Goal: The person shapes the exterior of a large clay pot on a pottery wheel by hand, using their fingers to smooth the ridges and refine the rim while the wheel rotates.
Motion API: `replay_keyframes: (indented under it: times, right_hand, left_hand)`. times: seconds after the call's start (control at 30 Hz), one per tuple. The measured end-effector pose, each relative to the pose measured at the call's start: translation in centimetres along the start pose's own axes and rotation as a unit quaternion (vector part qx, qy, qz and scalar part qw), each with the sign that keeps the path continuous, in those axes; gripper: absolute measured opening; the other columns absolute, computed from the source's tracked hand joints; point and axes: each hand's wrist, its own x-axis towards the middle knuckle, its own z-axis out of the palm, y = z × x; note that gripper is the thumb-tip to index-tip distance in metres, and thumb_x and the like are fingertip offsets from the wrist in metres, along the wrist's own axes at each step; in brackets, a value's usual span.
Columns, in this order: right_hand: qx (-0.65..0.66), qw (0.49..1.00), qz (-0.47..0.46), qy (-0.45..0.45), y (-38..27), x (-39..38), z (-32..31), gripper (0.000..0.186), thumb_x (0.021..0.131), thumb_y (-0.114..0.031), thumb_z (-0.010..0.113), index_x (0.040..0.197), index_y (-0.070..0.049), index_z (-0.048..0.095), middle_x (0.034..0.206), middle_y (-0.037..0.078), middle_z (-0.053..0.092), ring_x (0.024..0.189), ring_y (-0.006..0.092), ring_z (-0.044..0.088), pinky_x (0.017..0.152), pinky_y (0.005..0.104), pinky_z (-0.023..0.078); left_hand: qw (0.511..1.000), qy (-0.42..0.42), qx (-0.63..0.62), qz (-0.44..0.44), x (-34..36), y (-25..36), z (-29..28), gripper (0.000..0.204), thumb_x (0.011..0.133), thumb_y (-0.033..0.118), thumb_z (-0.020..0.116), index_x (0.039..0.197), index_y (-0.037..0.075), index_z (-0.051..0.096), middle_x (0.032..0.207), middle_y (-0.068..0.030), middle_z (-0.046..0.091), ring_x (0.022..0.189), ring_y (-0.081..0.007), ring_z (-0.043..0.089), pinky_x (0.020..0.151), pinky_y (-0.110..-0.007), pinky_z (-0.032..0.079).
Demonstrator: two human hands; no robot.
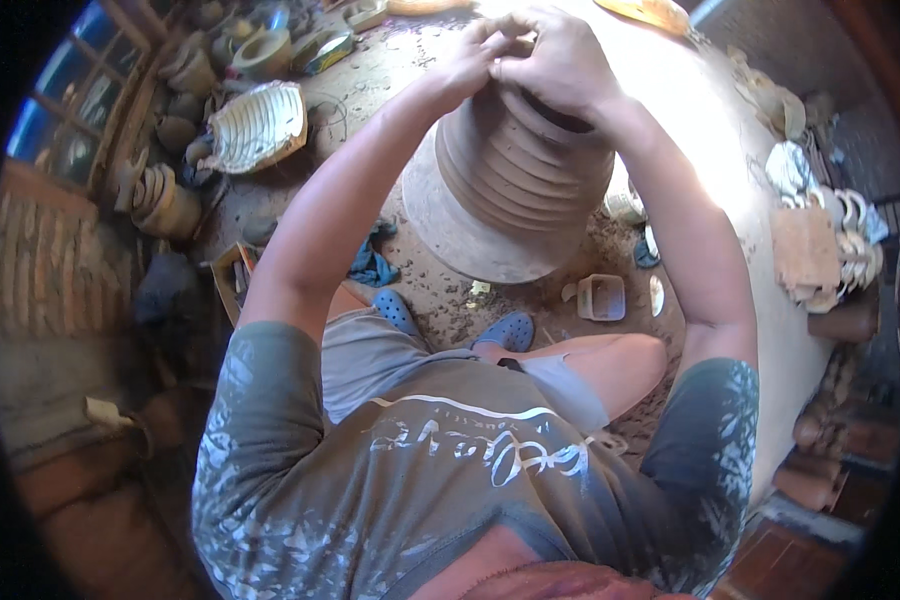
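The bare left hand and the bare right hand are meeting with bent fingers at the rim of a tall, ridged, grey-brown clay vessel, though whether they are pinching the clay cannot be told. The vessel is standing on a pale, round, flat disc in front of the seated person, while a small, whitish, squarish tub is resting on the crumb-strewn, brown floor near a blue, perforated clog.
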Motion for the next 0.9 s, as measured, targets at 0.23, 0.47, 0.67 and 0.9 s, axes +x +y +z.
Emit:
replay_keyframes:
  times: [0.23,0.47,0.67,0.9]
  right_hand:
    - [0.332,0.877,0.24,0.252,1.0,-10.3,-4.9,0.021,0.092,-0.015,0.076,0.108,-0.001,0.075,0.094,0.008,0.077,0.086,0.0171,0.073,0.075,0.0302,0.056]
    - [0.569,0.657,0.411,0.276,0.0,-17.6,-1.9,0.04,0.097,-0.009,0.064,0.135,0.003,0.062,0.091,0.004,0.068,0.083,0.0132,0.066,0.07,0.0277,0.053]
    - [0.766,0.507,0.319,0.231,1.5,-16.6,1.3,0.064,0.087,-0.006,0.066,0.146,0.002,0.045,0.075,0.005,0.061,0.063,0.0174,0.062,0.055,0.0326,0.051]
    - [0.731,0.523,0.311,0.308,-5.8,-16.0,5.2,0.115,0.085,0.003,0.062,0.169,-0.017,-0.013,0.069,0.01,0.064,0.051,0.02,0.061,0.047,0.0339,0.05]
  left_hand:
    - [0.886,0.14,0.434,0.081,-0.2,-1.8,-1.0,0.058,0.106,0.043,0.061,0.139,-0.005,0.055,0.126,-0.0273,0.07,0.121,-0.0442,0.065,0.105,-0.049,0.05]
    - [0.841,-0.033,0.487,0.235,0.7,2.4,2.1,0.043,0.105,0.037,0.062,0.126,0.0,0.063,0.114,-0.0277,0.07,0.108,-0.0449,0.068,0.092,-0.051,0.052]
    - [0.832,-0.064,0.511,0.207,1.0,1.4,3.5,0.041,0.104,0.038,0.063,0.119,0.0,0.065,0.116,-0.0261,0.07,0.11,-0.0447,0.067,0.097,-0.051,0.05]
    - [0.81,-0.043,0.554,0.189,0.2,1.2,4.7,0.046,0.105,0.043,0.061,0.113,-0.003,0.064,0.109,-0.0289,0.069,0.104,-0.0486,0.064,0.091,-0.054,0.049]
